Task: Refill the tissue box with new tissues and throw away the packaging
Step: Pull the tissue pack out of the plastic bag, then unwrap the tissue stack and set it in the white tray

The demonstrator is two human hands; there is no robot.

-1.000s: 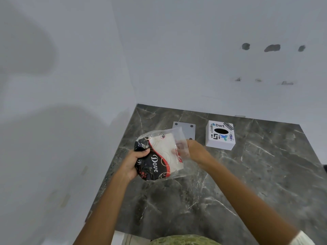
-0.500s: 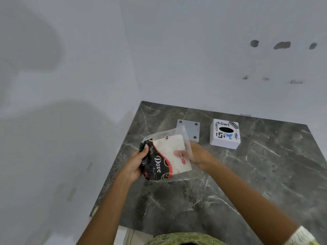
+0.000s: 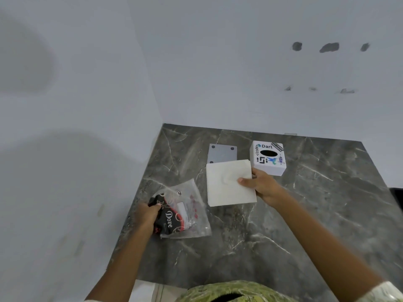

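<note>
— Both hands are busy, then?

— Yes. Right hand (image 3: 265,187) is closed on a square white stack of tissues (image 3: 230,183), thumb laid across the top near the right edge, fingers hidden underneath. It holds the stack above the grey marble countertop (image 3: 305,225), roughly level.

— And the other one?

— Left hand (image 3: 147,215) is curled tight around the dark end of the plastic packaging (image 3: 184,211). That wrapper is clear with a black and red printed patch reading "Dove"; it looks slack and flattened, and its clear end fans out to the right over the counter.

— Do tissues and wrapper touch?

— No, they are apart, wrapper lower left, stack upper right.

— Where is the tissue box?

— White cube tissue box (image 3: 268,158) stands near the back wall, just beside the right hand, its oval opening facing up, stickers around it, one reading "Dart". The stack's far corner sits close to it; whether they touch I cannot tell.

— Anything else on the counter?

— A flat grey plate (image 3: 221,152) with corner holes lies left of the box, partly covered by the stack.
</note>
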